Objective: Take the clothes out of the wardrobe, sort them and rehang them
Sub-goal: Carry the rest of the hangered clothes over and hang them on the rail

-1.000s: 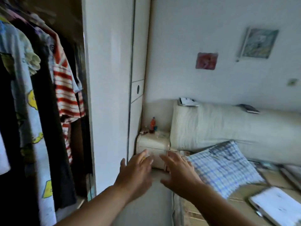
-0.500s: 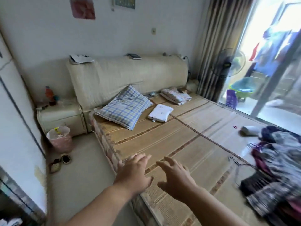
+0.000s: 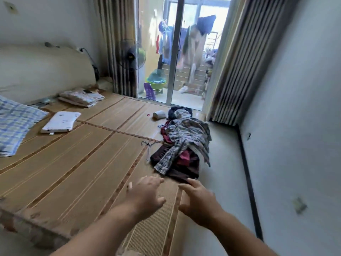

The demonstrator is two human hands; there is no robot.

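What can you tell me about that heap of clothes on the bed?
The heap of clothes is a loose, crumpled mound of soft fabric: grey patterned pieces on top, maroon and dark ones beneath, a dark bundle at the far end. It lies on the woven bed mat at its right edge. Thin wire hangers stick out on its left side.

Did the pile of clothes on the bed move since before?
No. The clothes pile still lies beside the white roll on the mat; only the view turned.
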